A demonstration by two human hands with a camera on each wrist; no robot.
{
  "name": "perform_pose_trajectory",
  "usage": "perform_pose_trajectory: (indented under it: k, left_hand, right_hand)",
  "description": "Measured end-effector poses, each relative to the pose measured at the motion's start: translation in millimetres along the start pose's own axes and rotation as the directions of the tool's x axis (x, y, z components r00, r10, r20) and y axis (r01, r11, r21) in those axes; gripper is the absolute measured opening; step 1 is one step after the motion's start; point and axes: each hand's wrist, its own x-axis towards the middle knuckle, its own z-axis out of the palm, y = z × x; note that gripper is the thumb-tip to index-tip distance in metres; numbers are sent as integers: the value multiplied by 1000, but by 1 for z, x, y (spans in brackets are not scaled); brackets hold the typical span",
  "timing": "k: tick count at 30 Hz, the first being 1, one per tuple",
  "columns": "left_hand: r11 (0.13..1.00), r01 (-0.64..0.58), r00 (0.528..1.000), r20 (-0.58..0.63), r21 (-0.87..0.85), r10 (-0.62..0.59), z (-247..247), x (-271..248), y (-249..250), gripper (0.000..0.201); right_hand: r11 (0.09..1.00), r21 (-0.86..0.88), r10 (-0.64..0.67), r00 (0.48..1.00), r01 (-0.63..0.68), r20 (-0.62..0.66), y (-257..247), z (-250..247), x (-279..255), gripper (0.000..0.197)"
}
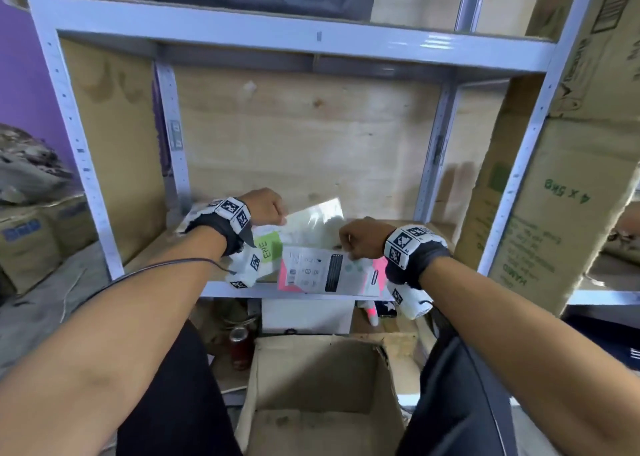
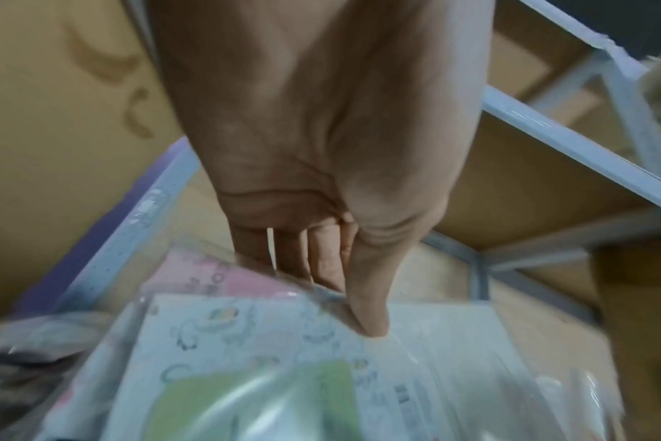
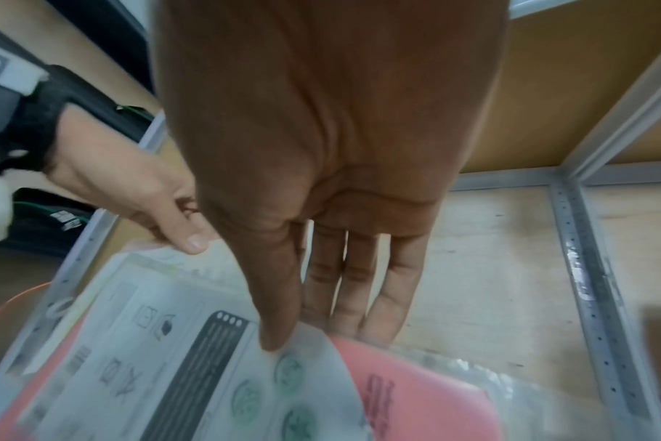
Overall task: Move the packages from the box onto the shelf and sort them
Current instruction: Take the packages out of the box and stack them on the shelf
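Over the plywood shelf (image 1: 437,230), my left hand (image 1: 273,213) pinches a clear-bagged package with a green label (image 1: 304,229). In the left wrist view the thumb lies on top of this package (image 2: 246,358) and the fingers (image 2: 321,268) go under its edge. My right hand (image 1: 349,244) pinches a pink and white package (image 1: 322,274) that lies at the shelf's front edge. In the right wrist view the thumb presses its white sheet (image 3: 216,358) while the fingers (image 3: 359,298) sit beneath. The cardboard box (image 1: 322,379) stands open below, between my knees, and no package shows inside it.
A tall cardboard carton (image 1: 554,213) leans against the shelf's right post. Stacked boxes (image 1: 34,241) sit at the left on the floor. A red can (image 1: 240,348) and a white carton (image 1: 306,313) stand on the lower level. A grey crossbar (image 1: 277,36) runs overhead.
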Motion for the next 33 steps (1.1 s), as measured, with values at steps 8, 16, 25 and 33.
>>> perform_pose_trajectory:
  k: [8, 16, 25, 33]
  left_hand:
    - [860, 186, 949, -139, -475, -282, -8, 22, -90, 34]
    - [620, 258, 820, -172, -741, -546, 5, 53, -178, 28]
    - [683, 348, 775, -212, -643, -595, 5, 88, -267, 28]
    - [580, 416, 697, -163, -701, -698, 17, 111, -315, 34]
  right_hand:
    - [884, 455, 145, 988, -110, -43, 40, -4, 31, 18]
    - [252, 961, 345, 938, -114, 20, 18, 33, 107, 28]
    - [-21, 996, 337, 937, -92, 93, -39, 76, 226, 33]
    - [-118, 988, 339, 931, -97, 132, -59, 91, 317, 21]
